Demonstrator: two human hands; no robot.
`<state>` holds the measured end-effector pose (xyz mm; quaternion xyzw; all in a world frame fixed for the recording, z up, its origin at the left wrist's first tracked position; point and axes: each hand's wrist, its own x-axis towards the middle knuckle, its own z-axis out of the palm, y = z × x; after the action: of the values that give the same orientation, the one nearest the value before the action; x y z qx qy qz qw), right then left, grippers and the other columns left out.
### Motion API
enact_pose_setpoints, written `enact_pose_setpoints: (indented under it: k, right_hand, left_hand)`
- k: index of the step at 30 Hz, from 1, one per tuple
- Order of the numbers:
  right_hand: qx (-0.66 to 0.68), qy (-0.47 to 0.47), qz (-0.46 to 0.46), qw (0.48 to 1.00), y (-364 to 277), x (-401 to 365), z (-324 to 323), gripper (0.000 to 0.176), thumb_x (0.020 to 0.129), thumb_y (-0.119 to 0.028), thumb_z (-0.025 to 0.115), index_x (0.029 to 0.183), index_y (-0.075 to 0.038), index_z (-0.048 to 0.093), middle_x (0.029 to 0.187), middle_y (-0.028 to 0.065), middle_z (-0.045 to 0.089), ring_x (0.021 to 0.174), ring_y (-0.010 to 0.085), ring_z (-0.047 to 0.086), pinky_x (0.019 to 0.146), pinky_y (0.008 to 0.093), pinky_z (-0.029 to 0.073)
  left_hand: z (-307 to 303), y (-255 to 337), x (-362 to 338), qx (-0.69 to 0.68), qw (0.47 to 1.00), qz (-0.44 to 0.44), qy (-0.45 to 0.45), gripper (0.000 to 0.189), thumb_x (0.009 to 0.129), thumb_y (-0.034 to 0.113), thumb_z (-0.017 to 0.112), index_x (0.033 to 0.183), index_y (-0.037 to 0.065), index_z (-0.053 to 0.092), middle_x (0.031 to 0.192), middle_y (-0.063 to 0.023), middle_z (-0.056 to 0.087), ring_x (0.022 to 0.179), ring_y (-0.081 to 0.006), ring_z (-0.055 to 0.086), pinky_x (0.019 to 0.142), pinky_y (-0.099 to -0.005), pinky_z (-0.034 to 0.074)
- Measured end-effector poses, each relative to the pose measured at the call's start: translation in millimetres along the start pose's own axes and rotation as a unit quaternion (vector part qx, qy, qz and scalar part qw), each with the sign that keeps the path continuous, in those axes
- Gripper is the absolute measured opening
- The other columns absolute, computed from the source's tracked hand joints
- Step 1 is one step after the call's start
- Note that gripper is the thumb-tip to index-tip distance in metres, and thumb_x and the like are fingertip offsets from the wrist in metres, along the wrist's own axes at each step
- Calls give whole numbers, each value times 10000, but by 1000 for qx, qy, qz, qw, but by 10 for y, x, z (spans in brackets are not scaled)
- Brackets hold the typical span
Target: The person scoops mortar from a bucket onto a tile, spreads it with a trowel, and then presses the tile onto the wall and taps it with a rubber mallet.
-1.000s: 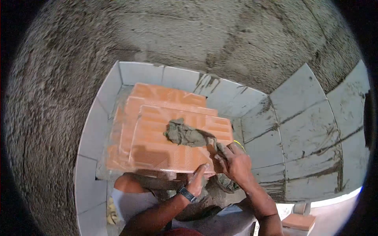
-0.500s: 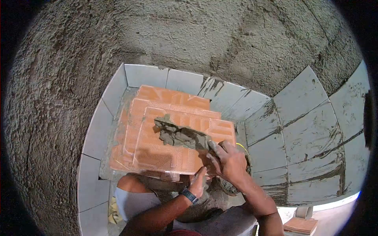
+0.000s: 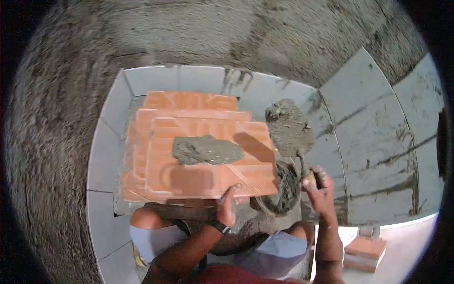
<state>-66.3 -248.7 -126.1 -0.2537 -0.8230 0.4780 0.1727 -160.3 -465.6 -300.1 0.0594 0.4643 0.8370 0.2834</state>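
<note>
My right hand is closed round the handle of a trowel, whose blade is coated with grey mortar and points up and away from me. Below and left of the blade, a round bucket holds more mortar. At the front edge of the top orange tile, my left hand grips with the thumb over the top and the fingers partly hidden beneath. A flattened patch of mortar lies across the middle of that tile's ridged back. Further orange tiles sit underneath it, staggered.
White wall tiles with mortar smears stand on the right, and more run along the back and left. Rough cement wall rises above them. My knees are just below the tile stack. Another tile stack lies at lower right.
The lumpy mortar on the tile is now a smoother, flatter patch. My right hand has moved right, off the tile, with the trowel now plainly visible. My left hand still grips the tile edge.
</note>
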Motion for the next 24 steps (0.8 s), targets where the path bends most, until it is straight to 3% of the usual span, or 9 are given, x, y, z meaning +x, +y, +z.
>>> enact_pose_setpoints:
  k: [4, 5, 6, 7, 9, 10, 12, 22, 24]
  right_hand:
    - [-147, 29, 45, 988, 295, -273, -587, 354, 818, -164, 698, 1124, 2, 634, 909, 121, 658, 848, 153, 602, 802, 302, 483]
    - [-181, 17, 65, 981, 335, -321, -681, 387, 839, -239, 686, 1148, -10, 639, 889, 163, 671, 834, 230, 649, 804, 353, 500]
    - [-180, 30, 79, 980, 371, -362, -744, 387, 839, -239, 686, 1148, -10, 639, 889, 163, 671, 834, 230, 649, 804, 353, 500]
    - [-304, -5, 122, 945, 408, -385, -780, 395, 849, -289, 672, 1134, -17, 646, 903, 184, 676, 856, 288, 658, 801, 383, 505]
    - [-491, -66, 191, 848, 778, -399, -842, 394, 880, -401, 618, 992, -31, 695, 929, 205, 691, 892, 404, 654, 792, 447, 521]
    - [-484, -62, 197, 851, 904, -367, -811, 394, 880, -401, 618, 992, -31, 695, 929, 205, 691, 892, 404, 654, 792, 447, 521]
    - [-560, -130, 176, 799, 1092, -249, -682, 287, 879, -313, 609, 847, -49, 716, 877, 187, 703, 859, 369, 683, 783, 440, 542]
    - [-532, -303, 138, 778, 2150, 239, -63, 179, 735, -198, 671, 842, -72, 739, 861, 191, 711, 836, 347, 711, 705, 454, 570]
    - [-517, -328, 169, 772, 2137, 305, -143, 211, 713, -210, 694, 858, -62, 735, 882, 186, 714, 862, 352, 708, 721, 453, 568]
  left_hand:
    - [-186, -132, 1, 232, 952, 170, -107, 358, 930, 31, 501, 1285, 10, 465, 1329, -132, 479, 1201, -278, 519, 947, -441, 497]
    - [-104, -50, 36, 19, 1000, 17, 7, 322, 956, 122, 499, 1259, 15, 488, 1265, -111, 520, 1107, -239, 544, 869, -388, 503]
    - [-45, 1, 62, -187, 964, -140, 129, 316, 982, 213, 497, 1233, 21, 511, 1202, -91, 562, 1013, -200, 570, 791, -334, 508]
    - [-84, -79, 47, -179, 965, -150, 120, 316, 982, 213, 497, 1233, 21, 511, 1202, -91, 562, 1013, -200, 570, 791, -334, 508]
    - [-209, -264, 16, 154, 967, 203, -31, 296, 999, 205, 458, 1242, 42, 499, 1202, -87, 561, 1019, -193, 556, 857, -334, 477]
    - [-154, -153, 36, 160, 966, 201, -40, 296, 999, 205, 458, 1242, 42, 499, 1202, -87, 561, 1019, -193, 556, 857, -334, 477]
    - [-58, 68, 76, -95, 995, -40, 8, 339, 990, 268, 478, 1258, 62, 501, 1221, -88, 556, 1078, -192, 546, 903, -338, 460]
    - [-51, 22, 53, -29, 999, -4, 30, 430, 921, 344, 563, 1260, 85, 511, 1248, -77, 551, 1177, -215, 517, 938, -386, 468]
    - [-91, 76, 127, -100, 986, -107, 82, 449, 920, 362, 581, 1269, 90, 510, 1282, -72, 538, 1155, -220, 526, 893, -388, 488]
